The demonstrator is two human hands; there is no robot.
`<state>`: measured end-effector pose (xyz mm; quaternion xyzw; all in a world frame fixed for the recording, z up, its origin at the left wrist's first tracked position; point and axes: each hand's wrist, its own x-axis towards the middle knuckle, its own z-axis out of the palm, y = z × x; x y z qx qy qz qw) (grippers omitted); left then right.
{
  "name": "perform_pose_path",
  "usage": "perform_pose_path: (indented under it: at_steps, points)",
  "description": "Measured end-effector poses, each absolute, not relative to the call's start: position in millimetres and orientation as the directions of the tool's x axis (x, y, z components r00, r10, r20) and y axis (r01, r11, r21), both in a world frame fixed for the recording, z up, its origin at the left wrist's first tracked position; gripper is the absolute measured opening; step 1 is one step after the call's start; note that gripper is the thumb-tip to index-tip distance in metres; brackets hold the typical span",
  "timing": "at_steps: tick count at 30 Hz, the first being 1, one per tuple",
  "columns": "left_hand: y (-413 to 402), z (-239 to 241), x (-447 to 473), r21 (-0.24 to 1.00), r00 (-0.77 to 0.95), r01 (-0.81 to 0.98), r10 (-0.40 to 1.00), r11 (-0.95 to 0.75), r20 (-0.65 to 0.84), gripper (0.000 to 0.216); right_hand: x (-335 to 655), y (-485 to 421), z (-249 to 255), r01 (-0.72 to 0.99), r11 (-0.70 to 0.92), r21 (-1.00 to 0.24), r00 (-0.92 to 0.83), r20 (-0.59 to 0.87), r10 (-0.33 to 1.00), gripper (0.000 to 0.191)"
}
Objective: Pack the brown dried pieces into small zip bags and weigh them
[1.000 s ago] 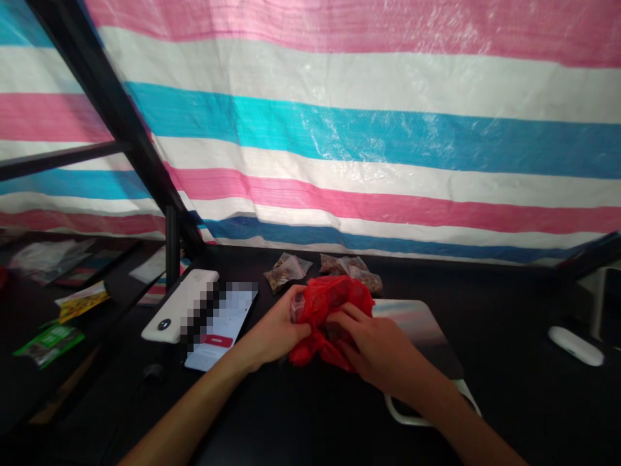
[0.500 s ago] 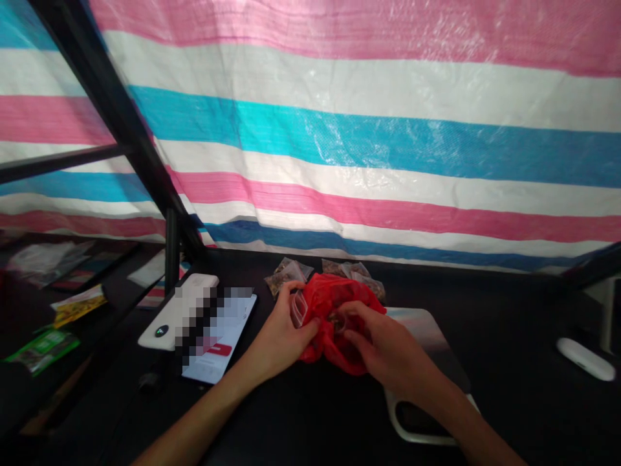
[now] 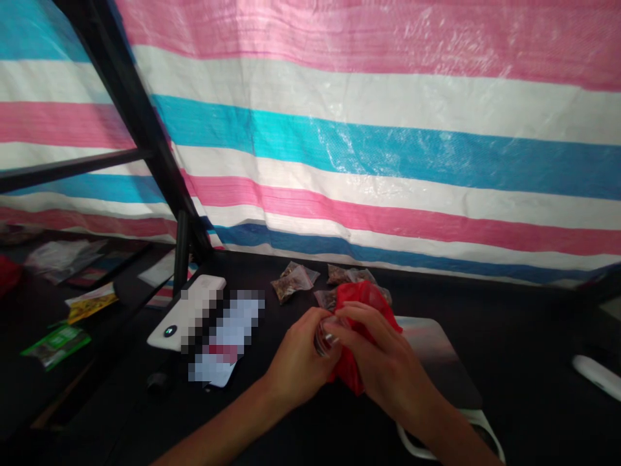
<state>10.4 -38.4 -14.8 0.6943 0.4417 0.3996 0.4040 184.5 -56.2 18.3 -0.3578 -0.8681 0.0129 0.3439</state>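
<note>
Half a second back, your right fingers were in the mouth of the red bag [image 3: 369,299]; now your left hand [image 3: 301,355] and right hand [image 3: 391,359] have closed in together, with a clear packet [image 3: 330,329] between them, at the red bag's left side; so your handling looks to have switched from the bag's inside to that packet; a small packet [image 3: 326,298] also shows just beyond your hands, where the red bag covered it before.

Left fingers curl round the clear packet; right thumb and forefinger meet over its top, but whether they pinch it, you can't tell from here; the other right fingers lie against the red bag, grip unclear.

Hard to read: the packet's contents, lost to glare and fingers; the red bag's opening and underside, behind your right hand; the board [image 3: 444,353], partly under your right forearm; the phone [image 3: 226,343], pixelated; the white case [image 3: 598,377], cut off at the right edge.
</note>
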Motion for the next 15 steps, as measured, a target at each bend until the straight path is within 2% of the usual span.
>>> perform_pose_path:
  at_steps: [4,9,12,15]
  points:
    - [-38.0,-18.3,12.0,0.904,0.296,0.296,0.929,-0.308,0.220,0.012,185.1,-58.5,14.8,0.620,0.759,-0.197,-0.547,0.584,0.599,0.045]
    - [-38.1,-17.0,11.5,0.899,0.233,0.353,0.955,-0.258,0.183,0.007,192.4,-52.5,8.4,0.651,0.704,-0.283,-0.425,0.633,0.647,0.042]
    - [-34.9,-16.4,6.7,0.917,0.185,0.378,0.981,-0.129,0.061,0.007,201.0,-45.8,12.7,0.710,0.648,-0.274,-0.345,0.667,0.660,0.035]
    - [-27.2,-14.7,-0.9,0.917,0.125,0.394,0.985,0.058,-0.117,0.010,208.7,-41.2,21.7,0.715,0.651,-0.253,-0.406,0.608,0.682,0.029]
